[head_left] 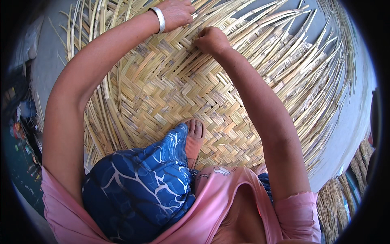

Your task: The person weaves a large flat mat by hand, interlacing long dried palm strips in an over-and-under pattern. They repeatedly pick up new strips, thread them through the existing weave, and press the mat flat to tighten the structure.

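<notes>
A large mat [162, 95] of flat, straw-coloured split reed strips lies on the floor, woven in a zigzag pattern. Long loose strips [280, 65] fan out from its far and right edges. My left hand [175, 15], below a silver bracelet [159, 19], is over the loose strips at the top of the view. Its fingers curl down, and their tips are partly hidden. Close to its right, my right hand [212, 40] is closed at the edge of the weave, pinching reed strips. The exact strips between its fingertips are hidden.
My sandalled foot [194, 140] rests on the mat, beside my knee in blue patterned cloth [138, 191]. Bundles of dry stalks [334, 207] lie at the lower right on the grey floor [345, 126]. Dark clutter [24, 126] lines the left side.
</notes>
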Available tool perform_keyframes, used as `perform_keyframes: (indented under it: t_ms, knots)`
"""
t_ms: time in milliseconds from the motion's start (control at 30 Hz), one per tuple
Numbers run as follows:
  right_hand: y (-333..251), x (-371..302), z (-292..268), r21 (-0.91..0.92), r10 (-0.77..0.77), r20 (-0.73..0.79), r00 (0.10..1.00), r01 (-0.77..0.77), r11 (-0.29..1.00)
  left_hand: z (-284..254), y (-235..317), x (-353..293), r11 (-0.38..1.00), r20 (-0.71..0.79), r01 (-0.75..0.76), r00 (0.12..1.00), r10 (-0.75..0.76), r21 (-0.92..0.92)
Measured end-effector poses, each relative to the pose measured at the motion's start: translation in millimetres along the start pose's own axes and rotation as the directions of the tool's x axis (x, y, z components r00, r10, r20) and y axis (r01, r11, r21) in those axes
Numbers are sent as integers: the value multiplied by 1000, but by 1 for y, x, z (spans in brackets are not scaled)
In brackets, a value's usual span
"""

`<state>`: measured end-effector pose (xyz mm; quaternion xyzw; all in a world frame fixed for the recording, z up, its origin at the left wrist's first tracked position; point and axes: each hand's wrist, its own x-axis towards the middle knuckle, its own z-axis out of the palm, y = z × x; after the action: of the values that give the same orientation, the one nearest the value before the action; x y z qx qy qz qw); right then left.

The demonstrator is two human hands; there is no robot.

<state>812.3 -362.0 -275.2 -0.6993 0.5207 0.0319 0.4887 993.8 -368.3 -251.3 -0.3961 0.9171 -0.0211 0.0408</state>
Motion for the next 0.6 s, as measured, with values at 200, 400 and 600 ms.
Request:
perform_keyframes:
  t_ms: [200,400,600]
  knots:
    - [-3,-4,0,8,13,-19,1000,-13,1000,15,-8,-5,998,1,-56,998,56,22]
    - [-6,-9,3,-59,-11,-119,993,4,998,11,-9,-5,998,39,34,999,-32,-53]
    - [8,2,3,178,32,-116,993,-11,984,-14,-3,9,932,290,348,907,-306,-106]
